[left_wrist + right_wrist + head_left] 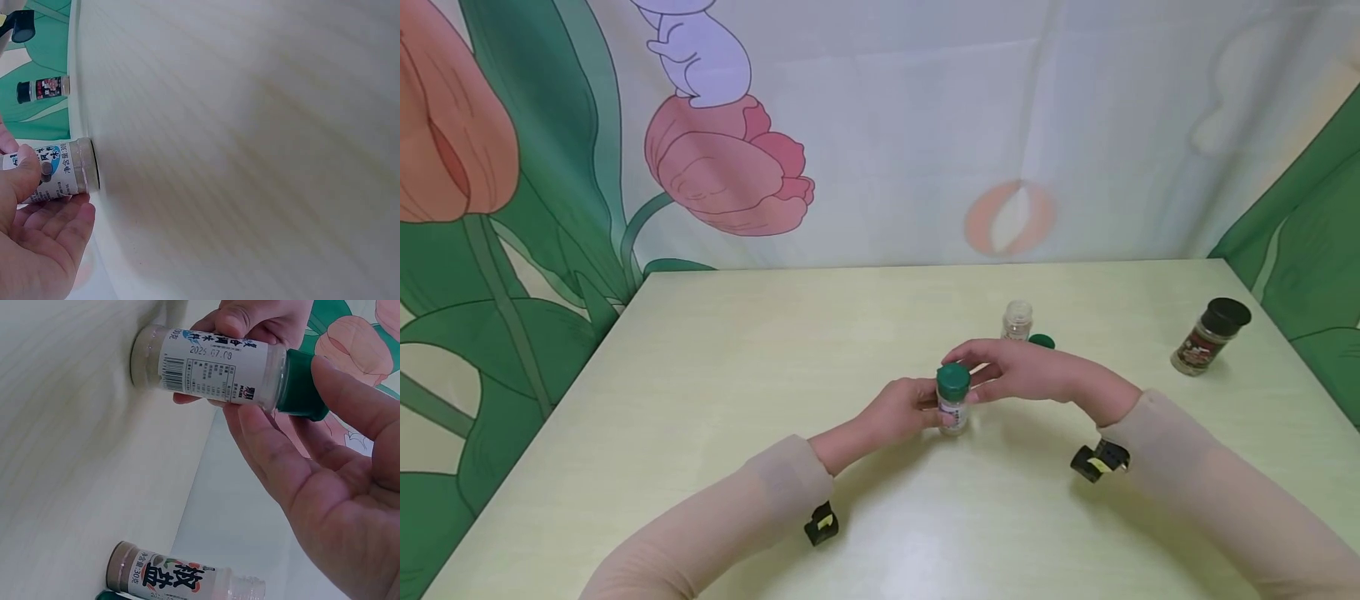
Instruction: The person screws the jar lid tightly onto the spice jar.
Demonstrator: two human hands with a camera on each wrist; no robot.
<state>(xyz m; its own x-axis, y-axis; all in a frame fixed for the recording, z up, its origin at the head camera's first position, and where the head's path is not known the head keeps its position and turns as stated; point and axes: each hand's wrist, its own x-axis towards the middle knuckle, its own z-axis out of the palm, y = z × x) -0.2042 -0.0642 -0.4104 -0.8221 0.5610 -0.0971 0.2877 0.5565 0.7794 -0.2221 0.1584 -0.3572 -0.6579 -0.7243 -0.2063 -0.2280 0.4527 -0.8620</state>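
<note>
A clear spice jar with a green cap [953, 381] and a white printed label stands upright on the table. My left hand [904, 410] grips its body, with the thumb across the label in the left wrist view. Around the top of the jar, my right hand [1018, 371] has its thumb at the cap and its fingertips at the jar's upper side. Behind that hand stands a second spice jar [1017, 320], capless, with pale contents visible in the right wrist view. A loose green cap [1042, 341] lies beside it, partly hidden by my right hand.
A black-capped spice jar [1201, 346] with a dark label stands near the right edge of the pale table [737, 350]. A printed curtain [880, 125] hangs along the table's back edge. Both wrists carry small black devices.
</note>
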